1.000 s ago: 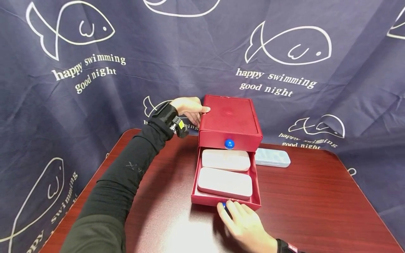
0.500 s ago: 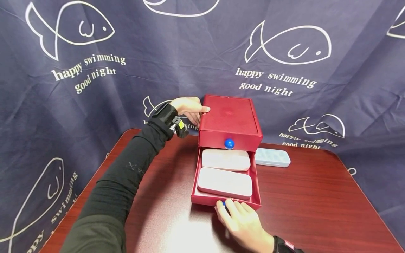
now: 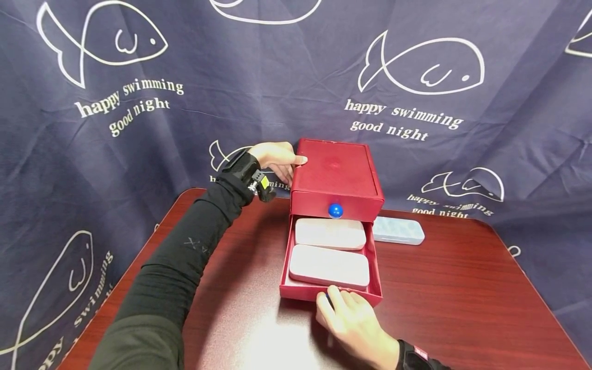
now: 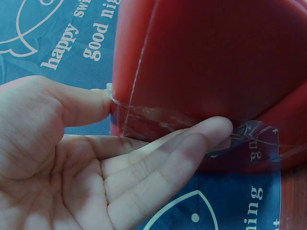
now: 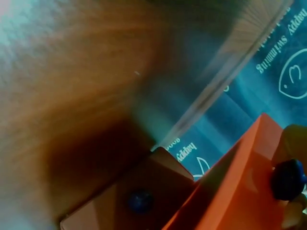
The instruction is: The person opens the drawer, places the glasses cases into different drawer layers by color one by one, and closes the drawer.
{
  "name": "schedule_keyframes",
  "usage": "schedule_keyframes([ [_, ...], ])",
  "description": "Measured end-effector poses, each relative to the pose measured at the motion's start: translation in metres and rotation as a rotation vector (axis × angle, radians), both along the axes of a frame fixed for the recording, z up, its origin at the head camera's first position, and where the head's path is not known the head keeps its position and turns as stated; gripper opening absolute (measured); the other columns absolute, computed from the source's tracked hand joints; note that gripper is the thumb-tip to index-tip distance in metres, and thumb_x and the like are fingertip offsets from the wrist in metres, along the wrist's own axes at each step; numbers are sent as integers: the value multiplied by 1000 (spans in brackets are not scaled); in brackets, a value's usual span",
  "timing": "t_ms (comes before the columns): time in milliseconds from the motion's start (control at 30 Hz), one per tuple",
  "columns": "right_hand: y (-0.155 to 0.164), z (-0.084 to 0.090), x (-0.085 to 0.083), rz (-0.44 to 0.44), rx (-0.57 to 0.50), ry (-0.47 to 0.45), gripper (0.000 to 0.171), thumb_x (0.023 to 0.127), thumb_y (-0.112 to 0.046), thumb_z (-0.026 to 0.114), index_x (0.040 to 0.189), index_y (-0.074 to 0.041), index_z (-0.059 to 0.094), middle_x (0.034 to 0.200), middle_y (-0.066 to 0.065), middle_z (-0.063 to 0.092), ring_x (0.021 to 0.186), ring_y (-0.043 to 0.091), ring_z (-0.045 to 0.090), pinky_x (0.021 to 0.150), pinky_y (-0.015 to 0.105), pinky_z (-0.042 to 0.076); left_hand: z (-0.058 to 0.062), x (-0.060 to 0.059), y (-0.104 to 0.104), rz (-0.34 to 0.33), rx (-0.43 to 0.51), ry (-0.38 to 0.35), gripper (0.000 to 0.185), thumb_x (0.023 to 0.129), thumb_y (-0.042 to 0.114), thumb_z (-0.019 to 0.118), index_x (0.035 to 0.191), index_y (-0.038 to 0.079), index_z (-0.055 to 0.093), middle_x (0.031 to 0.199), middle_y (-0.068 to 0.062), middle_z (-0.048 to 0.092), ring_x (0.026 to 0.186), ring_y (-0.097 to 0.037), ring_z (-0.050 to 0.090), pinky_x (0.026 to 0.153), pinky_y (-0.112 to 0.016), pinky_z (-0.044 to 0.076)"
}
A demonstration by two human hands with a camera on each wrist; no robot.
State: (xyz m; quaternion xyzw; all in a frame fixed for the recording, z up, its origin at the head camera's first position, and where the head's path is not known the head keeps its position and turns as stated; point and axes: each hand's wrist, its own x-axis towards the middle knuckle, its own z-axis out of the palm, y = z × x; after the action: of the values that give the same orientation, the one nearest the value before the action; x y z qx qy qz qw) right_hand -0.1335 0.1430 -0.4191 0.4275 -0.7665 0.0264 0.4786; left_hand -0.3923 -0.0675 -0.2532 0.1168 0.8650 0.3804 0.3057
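A red two-drawer box (image 3: 335, 167) stands on the table, its lower drawer (image 3: 284, 291) pulled out. Two pale pinkish-white oblong cases (image 3: 330, 265) lie in that drawer, one behind the other. My left hand (image 3: 276, 155) rests against the box's rear left side, thumb on the top edge. Its fingers (image 4: 153, 191) stretch fairly straight along the red wall in the left wrist view. At the drawer's front, my right hand (image 3: 353, 324) pinches the blue knob (image 5: 288, 179), which its fingers nearly hide in the head view. The upper drawer's blue knob (image 3: 335, 210) shows above the cases.
A light blue oblong case (image 3: 399, 230) lies on the table just right of the box. The reddish-brown wooden table (image 3: 453, 288) ends at a dark blue curtain (image 3: 287, 77) with white fish drawings, close behind the box.
My right hand has shifted slightly forward and left, its fingertips higher at the drawer's front and covering more of the knob. The drawer, the cases and my left hand look unmoved.
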Motion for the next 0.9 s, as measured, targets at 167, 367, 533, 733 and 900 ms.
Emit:
schedule_keyframes([
  [167,1,5,-2,-2,19,-51,23,97,-10,41,77,-7,51,70,3,39,48,17,31,43,24,28,0,0,0,0,1,2,36,109,30,44,104,-2,59,78,-12,72,72,-19,74,97,-40,59],
  [367,6,8,-13,-23,45,-60,25,100,-11,40,76,-8,48,69,4,42,45,16,33,41,22,26,1,1,-2,6,-2,4,32,109,30,44,102,1,55,77,-11,72,74,-20,74,97,-41,59],
  [533,8,5,-24,-47,51,-78,21,97,-12,40,78,-7,48,71,5,43,44,17,34,40,22,26,0,1,-3,6,-2,10,32,109,30,44,103,0,55,79,-12,72,75,-21,74,96,-40,59],
  [733,5,7,-40,-83,15,-100,22,97,-16,39,80,-8,50,71,5,46,42,16,36,38,21,26,-1,0,-2,-3,2,10,33,110,30,43,103,0,57,77,-11,72,73,-19,73,94,-39,60],
  [900,4,9,-50,-95,13,-99,21,96,-16,39,80,-8,51,71,5,47,42,16,38,38,21,28,-1,1,-1,-10,12,10,35,110,30,42,101,0,58,74,-10,71,70,-17,73,87,-35,61],
])
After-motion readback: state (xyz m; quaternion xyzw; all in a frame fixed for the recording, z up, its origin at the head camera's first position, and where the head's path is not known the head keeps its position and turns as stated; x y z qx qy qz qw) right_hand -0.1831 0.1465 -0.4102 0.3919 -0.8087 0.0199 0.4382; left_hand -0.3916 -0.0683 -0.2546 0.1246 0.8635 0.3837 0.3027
